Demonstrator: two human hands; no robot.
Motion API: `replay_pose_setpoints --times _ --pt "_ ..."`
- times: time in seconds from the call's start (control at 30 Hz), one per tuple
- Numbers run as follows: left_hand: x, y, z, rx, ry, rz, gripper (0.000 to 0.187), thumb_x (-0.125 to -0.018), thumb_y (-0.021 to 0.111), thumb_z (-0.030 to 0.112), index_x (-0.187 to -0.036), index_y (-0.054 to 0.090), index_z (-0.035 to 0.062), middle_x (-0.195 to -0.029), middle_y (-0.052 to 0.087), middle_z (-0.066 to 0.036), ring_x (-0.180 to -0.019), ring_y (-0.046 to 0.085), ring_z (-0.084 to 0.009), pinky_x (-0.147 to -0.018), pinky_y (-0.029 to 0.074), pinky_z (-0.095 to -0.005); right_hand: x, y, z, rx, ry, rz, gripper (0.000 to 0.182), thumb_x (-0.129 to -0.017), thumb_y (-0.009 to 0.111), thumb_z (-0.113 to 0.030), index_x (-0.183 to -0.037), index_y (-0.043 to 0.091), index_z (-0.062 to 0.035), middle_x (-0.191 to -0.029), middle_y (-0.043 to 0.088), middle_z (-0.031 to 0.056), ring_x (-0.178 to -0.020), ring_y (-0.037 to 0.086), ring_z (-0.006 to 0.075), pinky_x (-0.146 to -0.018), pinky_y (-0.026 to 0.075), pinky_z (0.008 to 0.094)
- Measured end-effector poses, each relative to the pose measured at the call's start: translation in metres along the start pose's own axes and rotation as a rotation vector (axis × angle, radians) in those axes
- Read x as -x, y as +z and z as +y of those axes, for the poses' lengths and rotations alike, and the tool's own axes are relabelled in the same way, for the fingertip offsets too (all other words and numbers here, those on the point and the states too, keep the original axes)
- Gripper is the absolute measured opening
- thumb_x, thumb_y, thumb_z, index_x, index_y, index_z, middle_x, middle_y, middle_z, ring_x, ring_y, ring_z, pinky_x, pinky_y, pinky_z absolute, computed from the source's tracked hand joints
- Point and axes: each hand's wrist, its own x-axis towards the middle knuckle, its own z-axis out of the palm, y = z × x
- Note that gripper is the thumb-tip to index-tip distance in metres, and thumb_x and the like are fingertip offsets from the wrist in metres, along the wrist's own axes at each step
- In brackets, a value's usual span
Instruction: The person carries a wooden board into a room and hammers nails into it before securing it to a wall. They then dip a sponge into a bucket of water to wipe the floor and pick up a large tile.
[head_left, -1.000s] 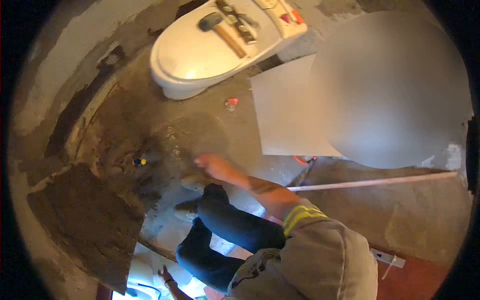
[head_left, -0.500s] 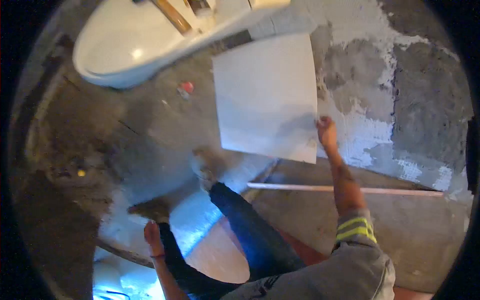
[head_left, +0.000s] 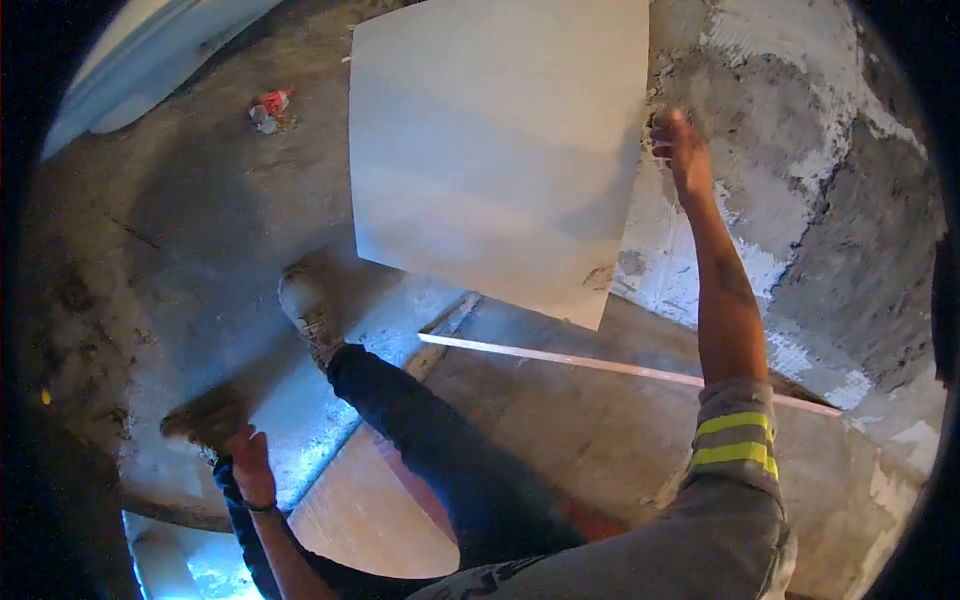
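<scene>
A large pale tile [head_left: 500, 140] leans at the wall, its lower corner close to the floor ledge. My right hand [head_left: 683, 155] is just off its right edge, fingers apart and slightly bent, with nothing in them. Down at the lower left, my left hand [head_left: 253, 470] hangs beside my leg near my shoe [head_left: 205, 425]; its thumb stands off from the loosely bent fingers, and no object shows in it. A brownish smudge marks the tile's lower right corner.
A long thin strip [head_left: 560, 357] lies below the tile. Rough wall patches with ridged adhesive [head_left: 745, 265] are on the right. A crumpled red and white scrap [head_left: 270, 110] lies on the concrete floor, and part of a white basin [head_left: 150, 65] shows at upper left.
My right hand has come off the tile's edge and its fingers have spread. The view has shifted, so the tile looks larger and the basin is mostly out of frame.
</scene>
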Motion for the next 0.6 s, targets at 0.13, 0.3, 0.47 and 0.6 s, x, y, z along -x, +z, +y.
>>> replay_pose_setpoints --times 0.13,0.3,0.47,0.6 --pt "-0.016 0.002 0.025 -0.388 -0.006 -0.02 0.033 -0.092 0.06 0.012 -0.122 0.054 0.0001 -0.115 0.062 -0.014 -0.101 0.059 -0.0232 -0.09 0.046 -0.0337 0.029 -0.031 0.052 -0.224 0.297 -0.042 0.043 -0.088 0.058 -0.047 -0.111 0.061 -0.0113 -0.101 0.065 0.0058 -0.076 0.059 0.0158 -0.069 0.044 0.0291" --pt "-0.014 -0.003 0.013 -0.393 0.104 -0.07 0.029 -0.093 0.059 0.015 -0.117 0.057 -0.0003 -0.113 0.063 -0.014 -0.101 0.059 -0.0218 -0.09 0.046 -0.0324 0.099 -0.01 0.054 -0.19 0.463 -0.124 0.047 -0.085 0.06 -0.053 -0.114 0.059 -0.015 -0.107 0.064 0.0028 -0.09 0.057 0.0178 -0.077 0.044 0.0362" --pt "-0.019 0.001 0.055 -0.623 0.035 -0.091 0.027 -0.092 0.06 0.016 -0.115 0.059 0.0023 -0.108 0.064 -0.011 -0.097 0.06 -0.0197 -0.086 0.047 -0.0303 0.084 0.03 0.03 0.411 -0.29 0.236 0.065 -0.077 0.078 -0.032 -0.127 0.05 -0.0011 -0.126 0.052 0.0197 -0.114 0.051 0.0316 -0.099 0.038 0.0429" --pt "-0.017 0.013 0.102 -0.126 -0.149 0.028 0.029 -0.091 0.06 0.012 -0.119 0.057 0.0047 -0.108 0.064 -0.009 -0.092 0.061 -0.0161 -0.08 0.049 -0.0276 0.145 0.089 0.01 0.743 -0.661 -0.126 0.063 -0.081 0.071 -0.031 -0.132 0.047 -0.0035 -0.14 0.042 0.0187 -0.131 0.036 0.0365 -0.108 0.028 0.0494"
